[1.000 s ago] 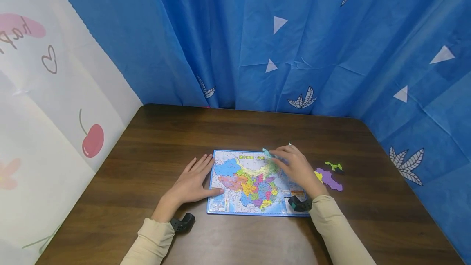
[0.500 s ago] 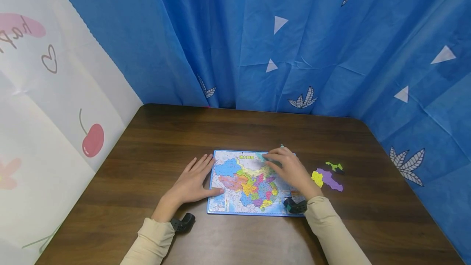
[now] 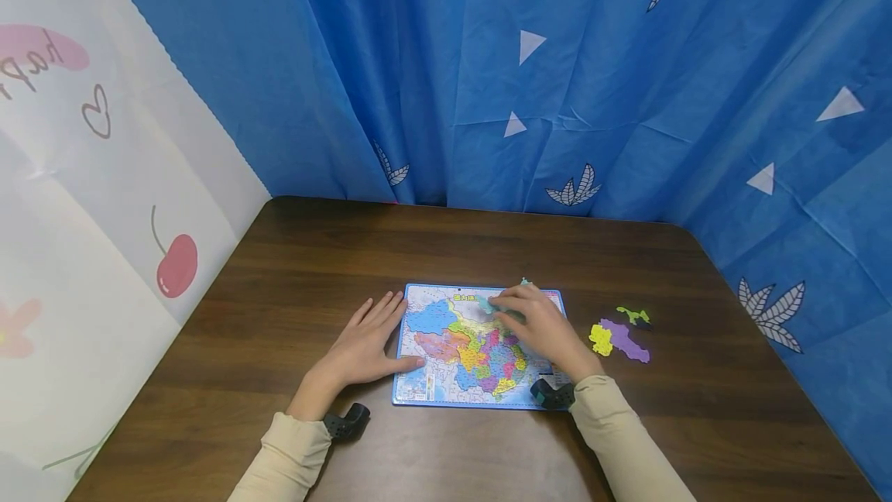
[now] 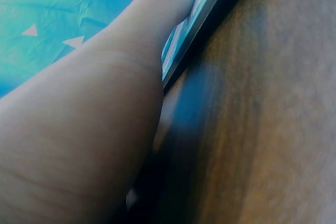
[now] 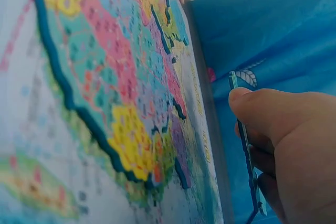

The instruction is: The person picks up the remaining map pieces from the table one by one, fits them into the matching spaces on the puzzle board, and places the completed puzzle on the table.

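A map puzzle board (image 3: 446,395) with a blue edge lies flat on the table, its middle covered with coloured pieces. My left hand (image 3: 365,341) rests at the board's left side with straight, spread fingers. The left wrist view shows part of that hand (image 4: 142,19) against the board edge. Over the board's upper right, my right hand (image 3: 542,321) pinches a thin pale teal puzzle piece (image 3: 485,304); one tip of it shows beyond the knuckles. Seen edge-on in the right wrist view, the piece (image 5: 243,142) stands tilted, apart from the board, between thumb and fingers.
Right of the board lie loose pieces: a yellow one (image 3: 601,340), a purple one (image 3: 627,341) and a green one (image 3: 631,315). A black wrist camera (image 3: 550,393) sits low over the board's lower right. Blue curtain (image 3: 488,99) hangs behind the table.
My right hand has moved left over the board with the teal piece, uncovering the yellow piece on the table. The left hand has stayed in place.
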A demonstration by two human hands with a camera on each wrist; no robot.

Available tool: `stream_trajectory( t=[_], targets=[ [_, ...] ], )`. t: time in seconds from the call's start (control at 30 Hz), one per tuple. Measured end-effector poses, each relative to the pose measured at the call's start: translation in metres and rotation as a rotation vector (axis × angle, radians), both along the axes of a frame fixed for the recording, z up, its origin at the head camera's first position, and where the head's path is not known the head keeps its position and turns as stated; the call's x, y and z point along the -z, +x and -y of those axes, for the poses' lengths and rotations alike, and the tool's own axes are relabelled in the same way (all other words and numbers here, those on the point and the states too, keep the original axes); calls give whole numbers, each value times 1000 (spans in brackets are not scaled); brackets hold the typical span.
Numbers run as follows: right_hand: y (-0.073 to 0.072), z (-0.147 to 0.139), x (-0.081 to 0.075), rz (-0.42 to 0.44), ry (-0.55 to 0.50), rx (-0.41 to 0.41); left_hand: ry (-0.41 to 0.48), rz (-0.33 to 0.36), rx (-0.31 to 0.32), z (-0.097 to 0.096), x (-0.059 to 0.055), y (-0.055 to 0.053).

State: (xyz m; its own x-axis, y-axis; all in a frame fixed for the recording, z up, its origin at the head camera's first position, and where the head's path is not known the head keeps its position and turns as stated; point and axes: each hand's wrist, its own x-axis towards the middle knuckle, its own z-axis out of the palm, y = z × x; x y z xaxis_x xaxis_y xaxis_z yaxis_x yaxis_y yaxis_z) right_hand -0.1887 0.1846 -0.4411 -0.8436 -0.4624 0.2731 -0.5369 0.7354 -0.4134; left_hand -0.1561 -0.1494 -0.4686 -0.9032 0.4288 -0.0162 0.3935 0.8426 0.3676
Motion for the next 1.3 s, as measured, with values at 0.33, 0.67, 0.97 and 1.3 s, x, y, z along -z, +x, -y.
stream_trajectory(
  t=[0.33,0.67,0.97,1.3],
  targets=[
    [3,6,1,27,6,-12,1,0,1,0,-1,0],
    [5,11,6,29,15,-35,-1,1,1,0,-1,0],
    [6,13,10,26,60,-47,5,3,1,0,-1,0],
    [7,14,10,55,73,-70,4,3,0,0,-1,0]
  ],
)
